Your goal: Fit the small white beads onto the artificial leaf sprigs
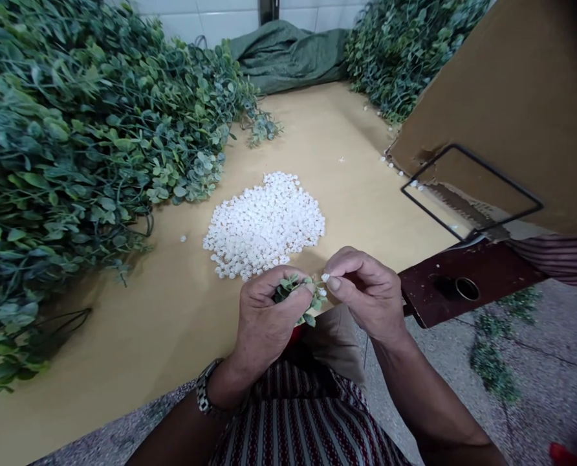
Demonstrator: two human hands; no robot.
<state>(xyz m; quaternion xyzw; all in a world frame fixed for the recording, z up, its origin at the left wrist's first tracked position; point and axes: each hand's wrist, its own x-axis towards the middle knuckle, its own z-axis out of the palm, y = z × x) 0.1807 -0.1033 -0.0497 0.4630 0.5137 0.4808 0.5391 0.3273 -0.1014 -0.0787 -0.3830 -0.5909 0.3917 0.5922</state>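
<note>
Between thumb and fingers, my left hand (272, 317) grips a sprig of artificial green leaves (309, 319) near the table's front edge. My right hand (370, 294) pinches a small white bead-like piece (325, 277) right beside the sprig's tip. A second white piece (322, 292) shows among the leaves just below it. Whether the pinched piece touches a stem, I cannot make out. Just beyond my hands lies a heap of small white pieces (265, 223) on the tan tabletop (167, 310). Part of the sprig is hidden inside my left hand.
A large mass of artificial greenery (99, 116) covers the left side. More foliage (405, 52) and a green cloth (293, 55) lie at the back. On the right stand a cardboard sheet (506, 123), a black wire frame (495, 165) and a dark red board (438, 307). Leaves (492, 362) lie on the floor.
</note>
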